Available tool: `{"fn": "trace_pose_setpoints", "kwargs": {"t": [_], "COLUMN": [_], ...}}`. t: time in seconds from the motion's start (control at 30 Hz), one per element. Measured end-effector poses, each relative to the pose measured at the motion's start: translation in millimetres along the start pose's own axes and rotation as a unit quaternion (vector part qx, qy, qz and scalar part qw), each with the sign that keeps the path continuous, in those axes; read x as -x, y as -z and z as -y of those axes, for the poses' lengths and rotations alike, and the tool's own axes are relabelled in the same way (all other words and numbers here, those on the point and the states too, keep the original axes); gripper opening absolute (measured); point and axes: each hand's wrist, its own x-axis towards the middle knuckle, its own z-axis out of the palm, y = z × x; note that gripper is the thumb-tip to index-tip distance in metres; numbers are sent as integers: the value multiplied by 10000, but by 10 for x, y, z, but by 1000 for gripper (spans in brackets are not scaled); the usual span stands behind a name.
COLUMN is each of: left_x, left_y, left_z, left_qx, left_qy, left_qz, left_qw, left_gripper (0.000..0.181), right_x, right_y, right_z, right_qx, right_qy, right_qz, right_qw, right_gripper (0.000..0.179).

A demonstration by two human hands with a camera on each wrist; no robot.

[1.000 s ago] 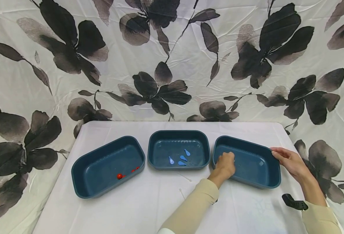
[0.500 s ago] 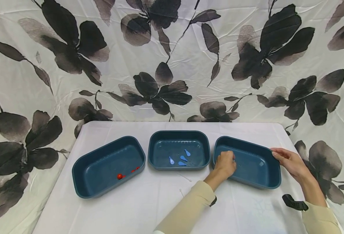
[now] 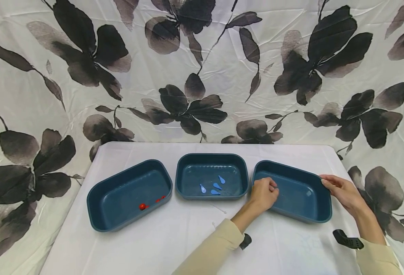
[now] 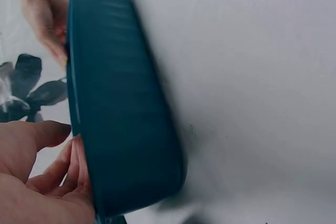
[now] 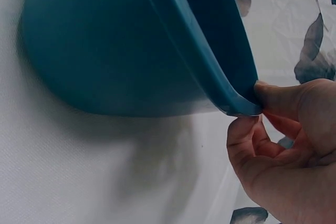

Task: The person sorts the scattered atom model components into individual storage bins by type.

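Observation:
My left hand point(image 3: 264, 194), fingers curled, is over the near left corner of the right-hand blue bin point(image 3: 301, 215). In the left wrist view, the thumb and fingers point(image 4: 52, 132) lie close together along the bin's rim. Whether they pinch the rim or something small cannot be told. My right hand point(image 3: 342, 193) pinches the rim at the bin's right end. The right wrist view shows its thumb point(image 5: 281, 98) on the inner side and curled fingers below the rim. A small pale patch point(image 3: 308, 194) shows on the bin floor; it may be a reflection.
The middle blue bin point(image 3: 212, 156) has several light-blue drop-shaped pieces point(image 3: 217, 186). In the left blue bin point(image 3: 100, 198) are a red ball point(image 3: 142, 206) and small red bits point(image 3: 158, 199). Thin pale sticks or threads point(image 3: 219, 209) lie on the white table point(image 3: 129, 248). Floral fabric point(image 3: 202, 57) hangs behind.
My left forearm has swung left and towards me, and the left hand has drawn slightly back over the near left corner. The right hand stays on the rim. The head view has shifted slightly.

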Motion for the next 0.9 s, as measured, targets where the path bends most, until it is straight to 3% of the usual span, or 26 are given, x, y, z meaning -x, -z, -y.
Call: {"fn": "trace_pose_setpoints", "kwargs": {"t": [0.33,0.9], "left_x": [122,362], "left_y": [157,441], "left_z": [33,89], "left_qx": [706,1180], "left_qy": [-98,-161], "left_qz": [-88,-351], "left_qw": [9974,9923], "left_gripper": [5,6], "right_x": [2,3], "right_y": [17,-13], "right_z": [-4,-13], "right_qx": [-11,22], "right_qy": [-28,-3], "right_qz": [-6,-78], "right_qw": [10000,10000], "right_gripper": [62,63]}}
